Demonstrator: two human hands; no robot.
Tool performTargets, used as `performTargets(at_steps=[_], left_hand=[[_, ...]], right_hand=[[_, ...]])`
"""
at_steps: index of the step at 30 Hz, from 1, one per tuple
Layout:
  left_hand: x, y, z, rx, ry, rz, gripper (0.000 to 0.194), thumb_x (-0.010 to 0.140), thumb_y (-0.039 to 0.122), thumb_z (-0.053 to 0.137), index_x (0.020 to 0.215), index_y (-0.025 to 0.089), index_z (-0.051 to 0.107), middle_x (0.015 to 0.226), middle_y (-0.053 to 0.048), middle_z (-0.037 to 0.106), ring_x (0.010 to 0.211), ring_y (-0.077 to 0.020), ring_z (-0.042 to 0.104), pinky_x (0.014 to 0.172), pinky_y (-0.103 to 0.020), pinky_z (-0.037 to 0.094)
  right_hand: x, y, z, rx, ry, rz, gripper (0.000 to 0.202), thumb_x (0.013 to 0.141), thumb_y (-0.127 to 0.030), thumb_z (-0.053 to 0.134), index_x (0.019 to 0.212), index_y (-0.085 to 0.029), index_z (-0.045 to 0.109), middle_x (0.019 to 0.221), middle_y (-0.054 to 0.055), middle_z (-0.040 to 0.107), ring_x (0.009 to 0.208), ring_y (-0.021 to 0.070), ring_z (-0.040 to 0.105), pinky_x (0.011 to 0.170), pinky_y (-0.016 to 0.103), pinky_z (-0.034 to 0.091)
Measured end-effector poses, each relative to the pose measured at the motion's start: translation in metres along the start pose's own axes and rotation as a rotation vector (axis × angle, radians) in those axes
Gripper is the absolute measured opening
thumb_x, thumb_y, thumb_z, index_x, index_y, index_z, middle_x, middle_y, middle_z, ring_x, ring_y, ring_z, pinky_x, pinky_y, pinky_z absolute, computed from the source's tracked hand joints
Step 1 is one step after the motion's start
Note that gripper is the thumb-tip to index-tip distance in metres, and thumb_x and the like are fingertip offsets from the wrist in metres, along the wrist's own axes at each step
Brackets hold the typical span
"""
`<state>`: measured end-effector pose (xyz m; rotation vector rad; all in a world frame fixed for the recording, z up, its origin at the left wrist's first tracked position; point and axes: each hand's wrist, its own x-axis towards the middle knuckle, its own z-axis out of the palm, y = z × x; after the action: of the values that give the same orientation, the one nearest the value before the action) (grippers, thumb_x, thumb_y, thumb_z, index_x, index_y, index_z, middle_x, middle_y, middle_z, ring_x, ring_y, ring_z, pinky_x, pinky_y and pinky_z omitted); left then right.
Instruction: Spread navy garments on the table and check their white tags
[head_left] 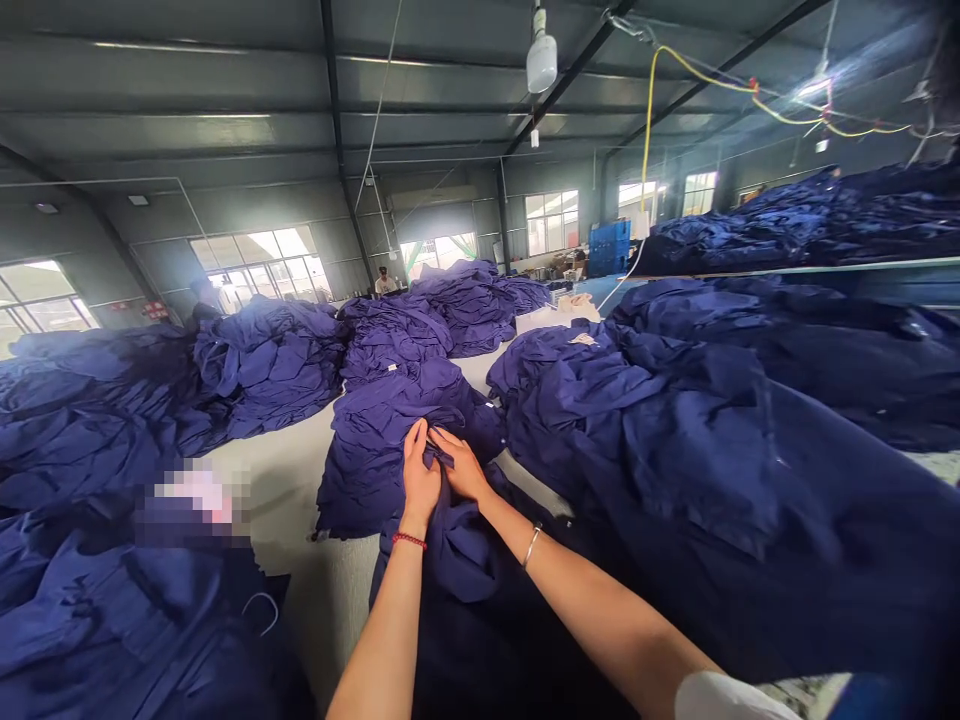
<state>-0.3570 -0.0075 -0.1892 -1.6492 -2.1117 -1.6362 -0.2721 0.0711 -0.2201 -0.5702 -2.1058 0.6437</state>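
- Head view: my left hand [418,478] and right hand [463,466] both pinch a dark blue cotton garment [450,545] lying on the pale desk [289,480]
- I'd keep both grips close, pulling the fold flat

We saw that the navy garment [450,545] under our left hand [418,480] and right hand [463,468] was woven cloth, matt and softly creased, with a faint sheen only along the folds. The heaps of navy clothing [675,440] around it had the same dull, crumpled cloth surface. The table top [289,470] looked pale, smooth and matt. On the left wrist sat a red bracelet [409,541] of cord or thread, and on the right a thin bangle [532,546] that shone like polished metal. Overhead, the roof [225,90] was grey sheet metal, ribbed and slightly glossy.
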Motion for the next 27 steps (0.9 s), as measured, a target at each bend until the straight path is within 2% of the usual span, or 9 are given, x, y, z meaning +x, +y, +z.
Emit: performTargets(at_steps=[8,13,16,21,27], left_hand=[[-0.014,0.088,-0.002,-0.089,-0.001,0.182,0.080,0.075,-0.001,0.045,0.151,0.022,0.043,0.156,-0.003,0.039,0.146,-0.0183,0.035,0.124,-0.029,0.024],[-0.025,0.150,-0.003,-0.208,0.000,0.306,0.079,0.075,0.001,0.048,0.151,0.025,0.045,0.156,-0.002,0.041,0.146,-0.0189,0.036,0.124,-0.032,0.022],[-0.029,0.185,0.000,-0.315,0.009,0.384,0.079,0.075,0.002,0.049,0.150,0.024,0.045,0.155,-0.002,0.042,0.146,-0.0183,0.035,0.124,-0.032,0.021],[-0.032,0.240,0.015,-0.508,0.042,0.463,0.076,0.075,0.002,0.050,0.149,0.022,0.046,0.156,-0.002,0.042,0.147,-0.0175,0.033,0.124,-0.031,0.020],[-0.023,0.293,0.050,-0.771,0.056,0.413,0.072,0.080,0.007,0.058,0.148,0.026,0.046,0.159,-0.001,0.038,0.149,-0.0193,0.030,0.125,-0.031,0.018]], right_hand=[[-0.021,-0.035,-0.085,0.012,0.130,-0.065,0.062,0.086,-0.013,0.046,0.147,-0.027,0.051,0.151,0.004,0.050,0.144,0.0182,0.039,0.119,0.042,0.032],[-0.040,-0.070,-0.148,-0.087,0.244,-0.094,0.071,0.080,-0.008,0.046,0.148,-0.029,0.049,0.152,0.002,0.049,0.145,0.0168,0.037,0.119,0.043,0.029],[-0.051,-0.091,-0.189,-0.178,0.271,-0.123,0.077,0.075,-0.004,0.045,0.149,-0.028,0.048,0.153,0.003,0.048,0.145,0.0170,0.036,0.119,0.044,0.028],[-0.061,-0.121,-0.258,-0.393,0.300,-0.158,0.082,0.074,0.001,0.043,0.150,-0.029,0.045,0.155,0.002,0.045,0.145,0.0207,0.036,0.119,0.050,0.025],[-0.058,-0.149,-0.333,-0.734,0.261,-0.177,0.071,0.081,-0.001,0.046,0.148,-0.028,0.049,0.152,0.003,0.049,0.133,0.0262,0.048,0.112,0.051,0.037]])
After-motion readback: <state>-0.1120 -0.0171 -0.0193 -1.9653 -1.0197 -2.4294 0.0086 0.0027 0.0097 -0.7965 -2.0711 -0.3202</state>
